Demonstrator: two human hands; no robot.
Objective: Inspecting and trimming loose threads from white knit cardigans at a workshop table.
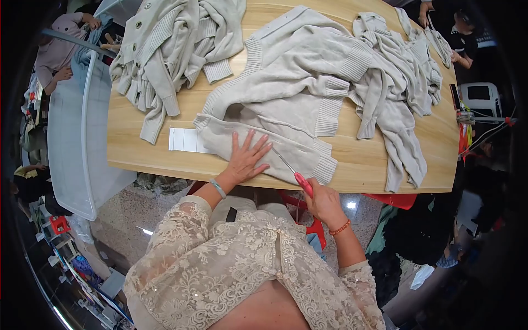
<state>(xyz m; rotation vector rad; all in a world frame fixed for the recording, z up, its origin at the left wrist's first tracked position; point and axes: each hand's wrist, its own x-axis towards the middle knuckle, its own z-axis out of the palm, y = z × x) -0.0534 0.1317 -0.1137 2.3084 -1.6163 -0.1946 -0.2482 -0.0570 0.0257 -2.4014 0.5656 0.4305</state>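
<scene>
Two hands work at the near edge of a pale wooden table (385,159). The left hand (246,157) lies flat and open, fingers spread, pressing down on a cream knitted sweater (291,99). The right hand (324,203) is closed around the pink handle of a small pair of scissors (294,173), whose thin metal blades point up and left, their tips resting on the knit just beside the left hand's fingertips.

The sweater is spread across the middle of the table, reaching the near edge. It is a soft off-white, with a fine, even knit on the body and thick ribbed bands at the cuffs and hem. One sleeve is folded across the front, and its ribbed cuff lies near the table's edge, right of the scissors. The part under the left hand is smoothed flat, while the upper part is rumpled into loose folds.

A white slip of paper (184,140) pokes out from under the sweater's left end. More knitted garments of the same colour lie about: a buttoned cardigan (176,49) heaped at the far left, well apart from the hands, and a tangled pile (401,82) at the right, with one sleeve trailing toward the near edge. A large white plastic bin (71,126) stands to the left of the table. Other people (60,44) sit at the far corners.
</scene>
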